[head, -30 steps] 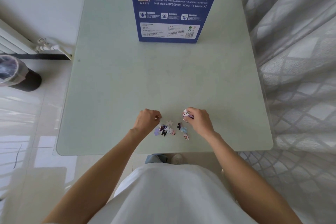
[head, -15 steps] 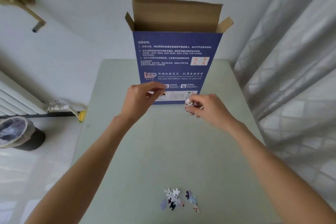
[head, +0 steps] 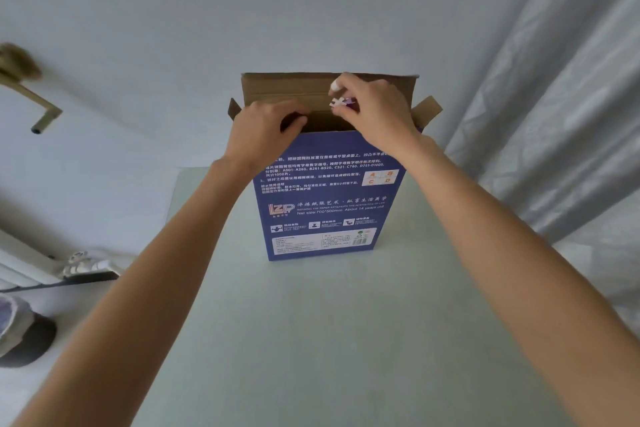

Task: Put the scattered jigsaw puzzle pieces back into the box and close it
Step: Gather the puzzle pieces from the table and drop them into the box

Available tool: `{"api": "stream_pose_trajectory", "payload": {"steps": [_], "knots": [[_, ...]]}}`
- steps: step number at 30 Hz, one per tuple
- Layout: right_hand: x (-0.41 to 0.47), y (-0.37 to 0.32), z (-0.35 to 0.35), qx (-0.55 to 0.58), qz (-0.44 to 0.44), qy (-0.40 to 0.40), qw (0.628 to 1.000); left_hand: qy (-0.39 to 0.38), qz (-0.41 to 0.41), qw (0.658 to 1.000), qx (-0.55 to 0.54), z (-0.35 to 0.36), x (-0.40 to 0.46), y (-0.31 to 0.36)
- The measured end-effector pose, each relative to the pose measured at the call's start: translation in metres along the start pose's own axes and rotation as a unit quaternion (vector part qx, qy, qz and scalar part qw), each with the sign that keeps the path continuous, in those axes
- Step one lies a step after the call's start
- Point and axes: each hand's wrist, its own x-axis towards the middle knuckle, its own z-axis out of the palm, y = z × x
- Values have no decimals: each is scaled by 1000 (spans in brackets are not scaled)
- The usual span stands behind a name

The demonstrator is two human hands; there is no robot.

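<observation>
A tall blue puzzle box stands upright at the far side of the table, its brown cardboard top flaps open. My left hand rests at the box's open top edge with fingers curled; whether it holds pieces is hidden. My right hand hovers over the opening, pinching a few jigsaw pieces, one white with purple behind it. The loose pieces on the table are out of view.
The pale green table fills the lower view. A grey curtain hangs at the right. On the floor at left stands a lined bin, with a radiator and valve beside it by the wall.
Both hands rose from in front of the box's face up to its open top. The camera tilted up, and the scattered pieces near the table's front dropped out of view.
</observation>
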Motion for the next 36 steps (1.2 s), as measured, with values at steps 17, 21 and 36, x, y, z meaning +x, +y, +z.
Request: {"api": "stream_pose_trajectory", "payload": {"steps": [17, 21, 36], "knots": [[-196, -29, 33, 144, 110, 62, 981, 14, -70, 982, -175, 15, -181, 86], [-320, -34, 68, 166, 204, -129, 956, -169, -174, 958, -149, 51, -267, 104], [-515, -73, 84, 111, 306, -341, 882, -435, -356, 827, -1, 86, -448, 177]]}}
